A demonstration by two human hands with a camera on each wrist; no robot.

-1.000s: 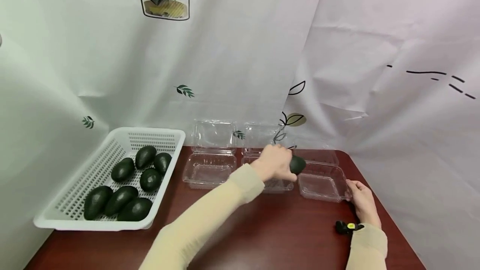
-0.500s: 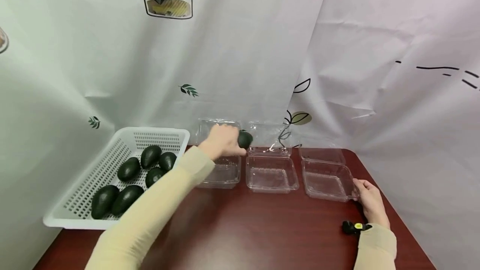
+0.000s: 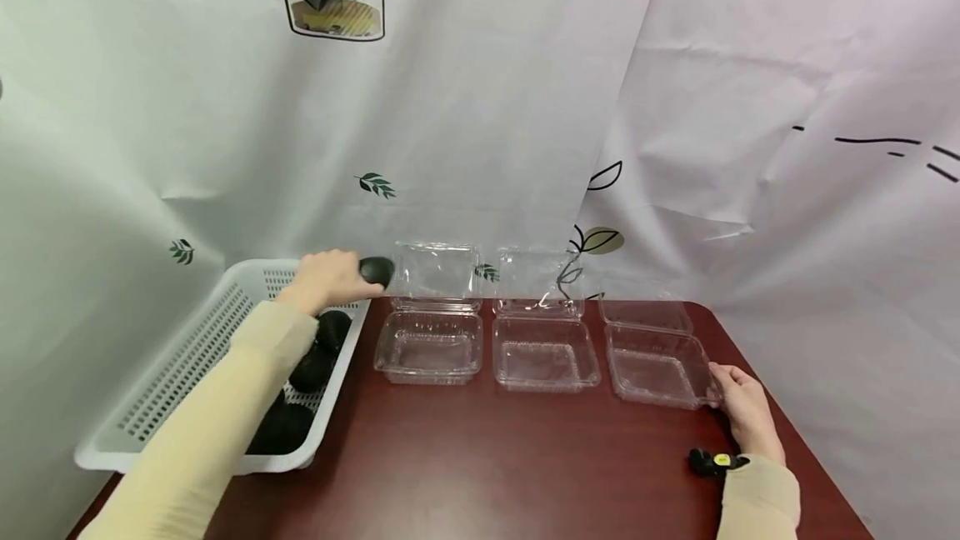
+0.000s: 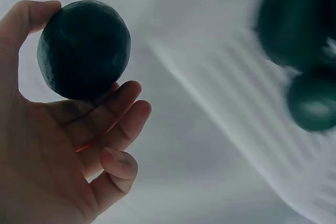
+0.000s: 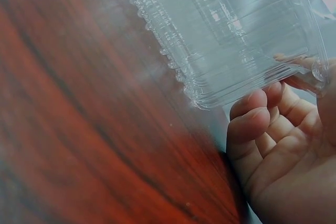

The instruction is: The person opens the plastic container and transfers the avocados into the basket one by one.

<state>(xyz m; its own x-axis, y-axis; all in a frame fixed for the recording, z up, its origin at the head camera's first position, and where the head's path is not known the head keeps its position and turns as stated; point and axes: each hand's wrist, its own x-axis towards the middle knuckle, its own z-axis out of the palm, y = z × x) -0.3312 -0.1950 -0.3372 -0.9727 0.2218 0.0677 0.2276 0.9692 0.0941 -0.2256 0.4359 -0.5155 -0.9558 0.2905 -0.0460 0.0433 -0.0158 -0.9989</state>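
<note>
My left hand (image 3: 326, 277) holds a dark green avocado (image 3: 377, 271) between thumb and fingers, above the back right corner of the white basket (image 3: 318, 432). In the left wrist view the avocado (image 4: 84, 50) shows end-on, with the little finger curled apart from it. Other avocados (image 3: 313, 369) lie in the basket, partly hidden by my left sleeve. At the right, my right hand (image 3: 746, 411) pinches the side rim of a clear plastic clamshell container (image 3: 656, 365). In the right wrist view, the fingertips lie at the edge of this container (image 5: 231, 40).
Two more clear clamshell containers, a left one (image 3: 429, 348) and a middle one (image 3: 546, 354), stand in the row with lids raised against the white curtain (image 3: 480, 107). The reddish-brown table (image 3: 517, 457) extends in front of them. A black strap device (image 3: 708, 462) sits at my right wrist.
My left hand has carried the avocado leftward, from over the middle and right containers to above the basket. The right hand stays at the right container's rim.
</note>
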